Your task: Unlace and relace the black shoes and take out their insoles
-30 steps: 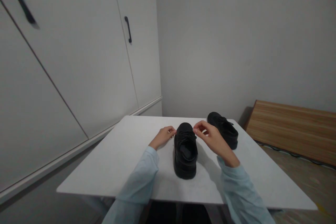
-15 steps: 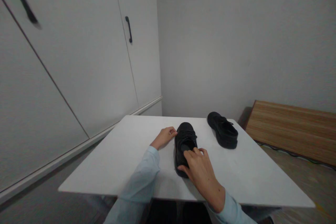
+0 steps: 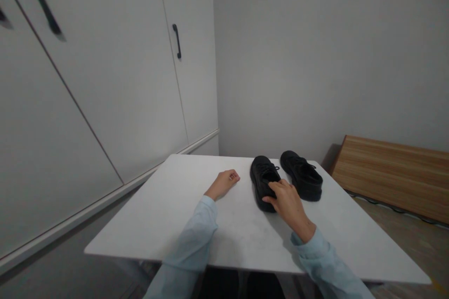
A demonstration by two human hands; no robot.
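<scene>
My right hand (image 3: 287, 203) grips a black lace-up shoe (image 3: 261, 175) by its heel, with the thumb outside and the fingers at the opening. The shoe's toe points away from me, its sole on or just above the white table (image 3: 157, 224); I cannot tell which. Close to its right is a second black shoe (image 3: 304, 180), also toe away, its opening facing me. To the left of the held shoe, my left hand (image 3: 224, 183) rests on the table with its fingers curled in and nothing visible in them. It is apart from both shoes.
White cabinet doors with a dark handle (image 3: 177, 41) rise on the left. A grey wall (image 3: 315, 56) stands behind the table. Beyond the table's right edge is a wood-grain panel (image 3: 393, 173). My legs are below the front edge.
My right hand has carried the held shoe away from me and to the right, beside the other shoe. The left hand stays almost in place, now apart from the shoe.
</scene>
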